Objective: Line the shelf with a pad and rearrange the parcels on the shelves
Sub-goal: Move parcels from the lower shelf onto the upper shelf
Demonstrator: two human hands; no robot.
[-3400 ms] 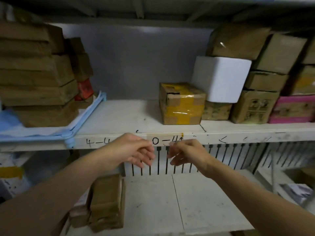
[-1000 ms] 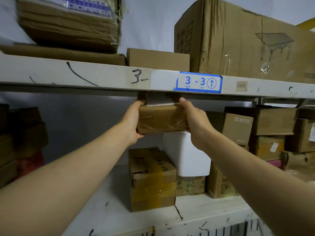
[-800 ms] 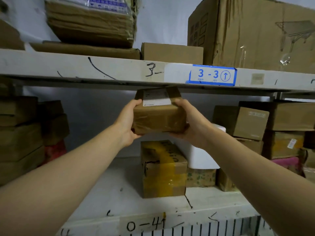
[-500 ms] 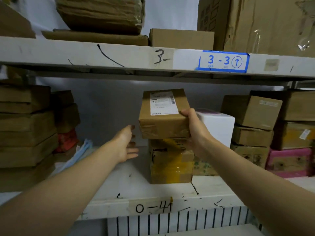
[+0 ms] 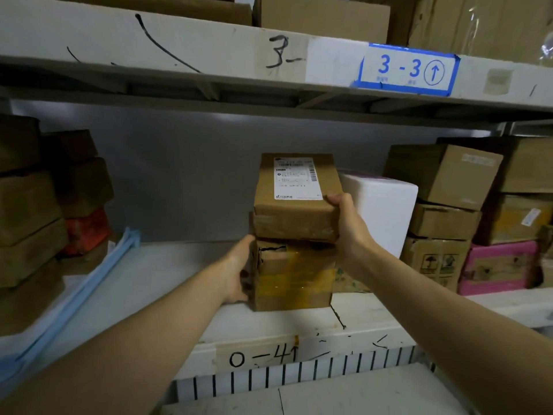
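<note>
As our right hand [image 5: 348, 223] clasps the near right corner of the labelled parcel [image 5: 294, 202] atop the taped box [image 5: 294, 277], centre frame, our left hand [image 5: 236, 271] presses flat against that box's left side.

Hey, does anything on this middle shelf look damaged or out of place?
Yes. The yellow-taped box under the labelled parcel has a dark tear along its top front edge, near the left corner, so the cardboard looks split there. Nothing else stands out.

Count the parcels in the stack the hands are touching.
2. The labelled brown parcel sits on top, gripped by the right hand; the yellow-taped parcel lies beneath, the left hand against its side. Others behind may be hidden.
</note>
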